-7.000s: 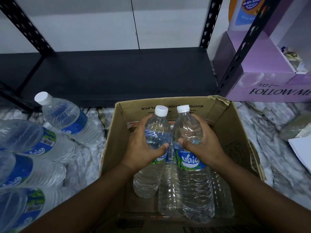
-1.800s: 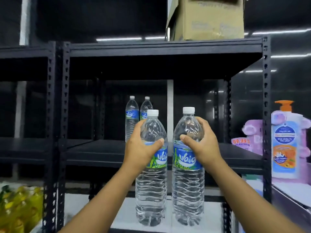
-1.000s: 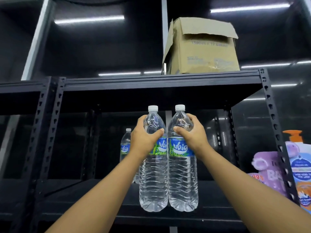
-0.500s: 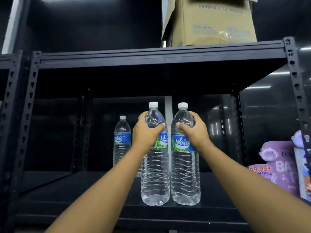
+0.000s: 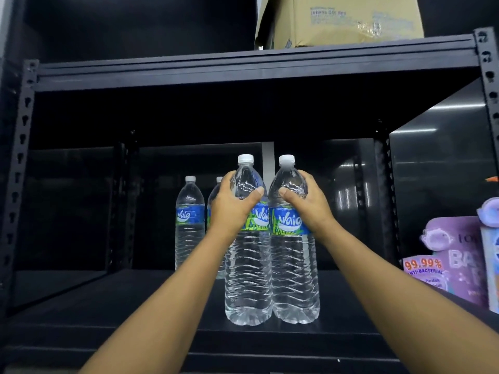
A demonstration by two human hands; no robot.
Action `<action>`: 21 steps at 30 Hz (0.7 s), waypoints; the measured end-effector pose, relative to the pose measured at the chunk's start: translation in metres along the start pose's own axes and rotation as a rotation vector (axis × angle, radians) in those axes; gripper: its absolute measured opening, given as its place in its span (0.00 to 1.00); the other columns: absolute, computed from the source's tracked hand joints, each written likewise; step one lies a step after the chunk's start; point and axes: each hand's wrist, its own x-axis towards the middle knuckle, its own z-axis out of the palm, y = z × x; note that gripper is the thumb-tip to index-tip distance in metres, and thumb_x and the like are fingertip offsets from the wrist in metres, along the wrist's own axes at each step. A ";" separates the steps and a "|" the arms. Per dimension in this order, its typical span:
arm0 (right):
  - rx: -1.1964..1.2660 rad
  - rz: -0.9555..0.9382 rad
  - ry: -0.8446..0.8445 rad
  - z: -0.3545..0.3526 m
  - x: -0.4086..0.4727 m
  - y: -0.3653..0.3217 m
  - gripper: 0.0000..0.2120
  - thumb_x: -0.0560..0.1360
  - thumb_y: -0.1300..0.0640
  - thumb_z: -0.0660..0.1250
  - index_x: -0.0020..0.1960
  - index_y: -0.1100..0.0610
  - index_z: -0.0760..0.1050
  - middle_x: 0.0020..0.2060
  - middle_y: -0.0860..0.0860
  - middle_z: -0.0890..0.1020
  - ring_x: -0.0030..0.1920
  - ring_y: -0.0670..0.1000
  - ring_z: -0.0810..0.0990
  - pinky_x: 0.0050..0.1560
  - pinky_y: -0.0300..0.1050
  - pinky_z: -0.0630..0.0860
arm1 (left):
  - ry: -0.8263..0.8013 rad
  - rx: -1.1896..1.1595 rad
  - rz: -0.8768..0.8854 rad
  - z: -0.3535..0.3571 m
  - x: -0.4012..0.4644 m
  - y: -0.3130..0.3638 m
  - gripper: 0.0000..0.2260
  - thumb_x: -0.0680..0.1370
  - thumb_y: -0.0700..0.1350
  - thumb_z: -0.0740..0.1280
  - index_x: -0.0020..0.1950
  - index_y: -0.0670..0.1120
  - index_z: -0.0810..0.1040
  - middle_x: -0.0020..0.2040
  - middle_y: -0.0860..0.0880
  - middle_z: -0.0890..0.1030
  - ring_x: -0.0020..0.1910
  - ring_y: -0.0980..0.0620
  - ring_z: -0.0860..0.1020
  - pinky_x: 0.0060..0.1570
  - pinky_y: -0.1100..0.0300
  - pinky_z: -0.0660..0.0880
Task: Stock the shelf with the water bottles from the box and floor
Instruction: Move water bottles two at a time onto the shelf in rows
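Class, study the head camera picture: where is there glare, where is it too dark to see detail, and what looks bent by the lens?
Head view: glare streaks the glossy panel at right; the shelf interior is nearly black, so detail is lost; the uprights bow from wide-angle distortion; highlights sparkle on the held bottles; the cardboard box print is blurred.

Two bare forearms reach in from the lower edge of the head view, with no sleeve, cuff, watch, bracelet or glove showing on either. The left hand and the right hand are ungloved and carry no visible rings. The thumbnails are short and plain. Nothing above the forearms comes into frame.
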 end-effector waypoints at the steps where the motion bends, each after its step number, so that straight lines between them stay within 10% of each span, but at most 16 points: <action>1: -0.002 -0.005 -0.003 0.000 -0.001 0.000 0.33 0.69 0.45 0.73 0.70 0.50 0.66 0.59 0.48 0.78 0.58 0.49 0.78 0.63 0.55 0.75 | -0.011 -0.014 -0.004 0.000 0.000 -0.001 0.26 0.74 0.52 0.73 0.69 0.52 0.67 0.51 0.60 0.77 0.52 0.57 0.78 0.52 0.58 0.75; 14: -0.096 0.079 -0.159 -0.011 -0.039 0.000 0.51 0.63 0.34 0.76 0.75 0.35 0.45 0.71 0.43 0.69 0.67 0.46 0.73 0.68 0.51 0.70 | -0.273 0.034 -0.088 -0.021 -0.033 0.001 0.44 0.75 0.58 0.69 0.78 0.58 0.40 0.79 0.54 0.53 0.76 0.53 0.57 0.73 0.51 0.59; 21: -0.083 0.137 -0.128 -0.008 -0.085 0.008 0.52 0.70 0.47 0.75 0.78 0.43 0.39 0.64 0.38 0.72 0.60 0.36 0.74 0.64 0.40 0.68 | -0.256 0.037 -0.165 -0.022 -0.084 -0.004 0.47 0.75 0.55 0.71 0.77 0.60 0.35 0.79 0.55 0.53 0.76 0.54 0.57 0.73 0.50 0.57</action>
